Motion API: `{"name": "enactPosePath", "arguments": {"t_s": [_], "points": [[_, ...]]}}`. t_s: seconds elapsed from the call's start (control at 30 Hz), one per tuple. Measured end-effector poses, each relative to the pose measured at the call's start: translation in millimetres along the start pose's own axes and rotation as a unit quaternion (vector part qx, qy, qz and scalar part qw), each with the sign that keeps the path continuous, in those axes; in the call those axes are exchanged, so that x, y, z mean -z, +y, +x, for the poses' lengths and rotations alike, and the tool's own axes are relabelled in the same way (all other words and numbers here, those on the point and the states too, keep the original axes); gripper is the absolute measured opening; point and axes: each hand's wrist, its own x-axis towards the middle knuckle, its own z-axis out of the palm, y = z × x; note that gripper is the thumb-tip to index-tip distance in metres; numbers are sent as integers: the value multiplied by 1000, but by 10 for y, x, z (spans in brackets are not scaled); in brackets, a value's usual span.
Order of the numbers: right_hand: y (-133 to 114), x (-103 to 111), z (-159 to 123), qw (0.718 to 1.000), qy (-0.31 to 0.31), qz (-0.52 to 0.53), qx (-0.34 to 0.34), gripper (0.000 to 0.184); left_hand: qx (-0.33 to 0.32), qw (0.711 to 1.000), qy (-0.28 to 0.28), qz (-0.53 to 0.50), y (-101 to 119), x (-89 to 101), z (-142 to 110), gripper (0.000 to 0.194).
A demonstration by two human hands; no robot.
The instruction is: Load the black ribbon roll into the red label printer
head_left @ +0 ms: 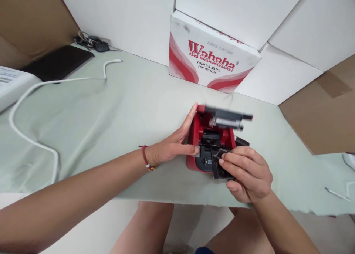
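Note:
A small red and black machine [196, 135], which looks like a label printer, sits near the table's front edge with its lid [230, 113] raised. The lid is blurred and carries a grey bar underneath. My left hand [177, 145] grips the machine's left side, fingers along the outer wall and thumb over the inner edge. Pinched in my right hand [246, 170] is a thin, shiny black plastic piece [219, 167], held over the front right of the machine. My right fingers hide part of this piece. Another black part [242, 141] sticks out at the machine's right side.
A white and red Wahaba-style water carton, printed "Wahaha" [210, 58], stands behind the machine against white boxes [119, 17]. A white cable [36, 143] curves across the left. Keys [93, 42] and a black flat object [61, 61] lie back left. Cardboard [321, 113] stands right.

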Motion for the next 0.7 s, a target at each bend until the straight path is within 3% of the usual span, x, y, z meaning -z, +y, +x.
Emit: {"name": "enactPosePath", "arguments": {"t_s": [0.13, 0.27, 0.37, 0.47, 0.53, 0.6, 0.7], "points": [[-55, 99, 137, 997, -29, 32, -59, 29, -19, 1000, 4, 22, -39, 25, 27, 128], [3, 207, 470, 961, -98, 11, -260, 23, -25, 997, 62, 31, -141, 38, 72, 114], [149, 158, 808, 888, -296, -54, -347, 24, 0, 987, 155, 34, -248, 48, 130, 97], [298, -22, 1082, 778, -510, -139, -339, 23, 26, 976, 211, 50, -338, 63, 182, 89], [361, -154, 1168, 739, -573, -161, -315, 17, 30, 972, 224, 71, -368, 69, 198, 84], [384, -232, 1170, 745, -574, -170, -296, 10, 28, 970, 230, 80, -366, 65, 200, 81], [330, -131, 1076, 801, -504, -176, -270, 6, 31, 968, 235, 85, -305, 37, 183, 75]]}}
